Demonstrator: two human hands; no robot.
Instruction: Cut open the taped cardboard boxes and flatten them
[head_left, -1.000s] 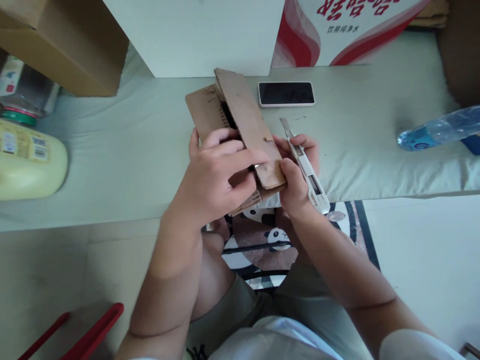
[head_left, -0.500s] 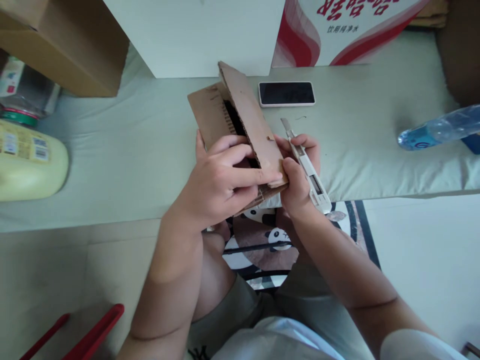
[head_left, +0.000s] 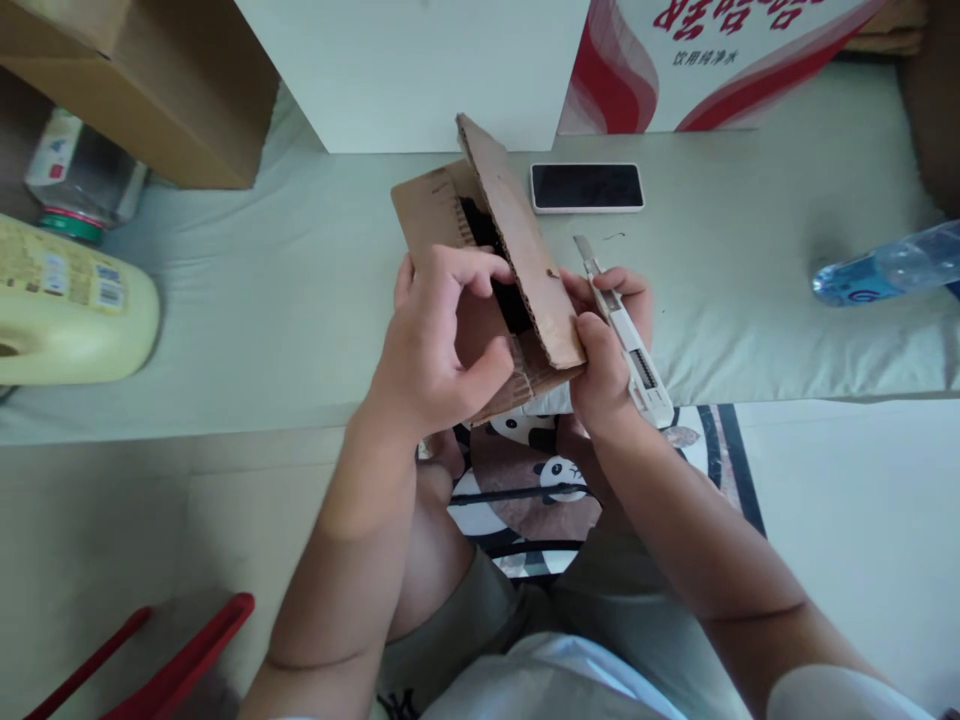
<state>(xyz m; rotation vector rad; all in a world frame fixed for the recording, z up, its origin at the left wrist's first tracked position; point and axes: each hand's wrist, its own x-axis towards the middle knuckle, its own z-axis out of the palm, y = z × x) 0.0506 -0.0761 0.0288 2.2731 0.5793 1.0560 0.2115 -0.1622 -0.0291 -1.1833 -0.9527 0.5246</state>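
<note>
A small brown cardboard box (head_left: 525, 250) is tilted above the front edge of the green cloth surface, its flap raised and a dark gap showing inside. Around its left side is my left hand (head_left: 442, 335), thumb and index finger curved apart over the gap, other fingers partly hidden behind the cardboard. My right hand (head_left: 607, 345) pinches the box's lower right corner and also holds a white utility knife (head_left: 634, 350), blade out and pointing up and away. A black phone (head_left: 587, 188) lies just beyond the knife.
White panel (head_left: 435, 75) and red-and-white printed box (head_left: 697, 75) stand at the back. On the left are a large carton (head_left: 180, 95), a clear jar (head_left: 86, 180) and a yellow jug (head_left: 75, 300). A water bottle (head_left: 885, 270) lies right. Below are red handles (head_left: 187, 655) and a panda mat (head_left: 562, 475).
My left thumb and index finger have come off the raised flap and spread apart, uncovering more of the dark gap. The view has shifted slightly, while my right hand keeps its grip.
</note>
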